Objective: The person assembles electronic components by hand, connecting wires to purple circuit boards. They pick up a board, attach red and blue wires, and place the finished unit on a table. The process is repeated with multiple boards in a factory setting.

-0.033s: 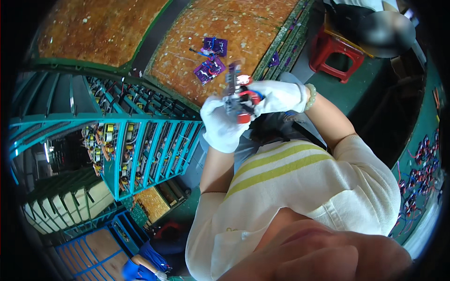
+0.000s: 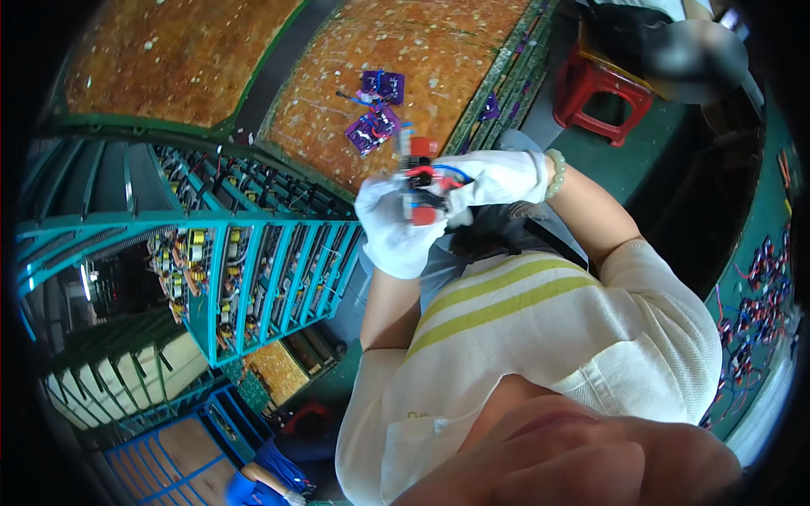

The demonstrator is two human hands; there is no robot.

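A circuit board (image 2: 408, 184) with red cylindrical parts and red, black and blue wires is held up between my two white-gloved hands, slightly blurred. My left hand (image 2: 392, 226) is closed around its near left side. From the right, my right hand (image 2: 496, 179) reaches in with fingers bent against the board's wires; its fingertips are partly hidden. A pale bead bracelet (image 2: 554, 174) circles my right wrist. Just beyond the board, two purple circuit boards (image 2: 374, 128) with dark and blue wires lie on the worn wooden tabletop (image 2: 422, 51).
At left stands a teal rack (image 2: 211, 287) full of boards with yellow and copper parts. A red stool (image 2: 599, 105) is at the upper right, near another person. Many wired parts (image 2: 747, 320) lie at far right. Another person's blue sleeve (image 2: 249, 489) shows at lower left.
The held board has turned, so its red parts and wires show more fully. Both hands have shifted slightly left. The purple boards still lie on the tabletop.
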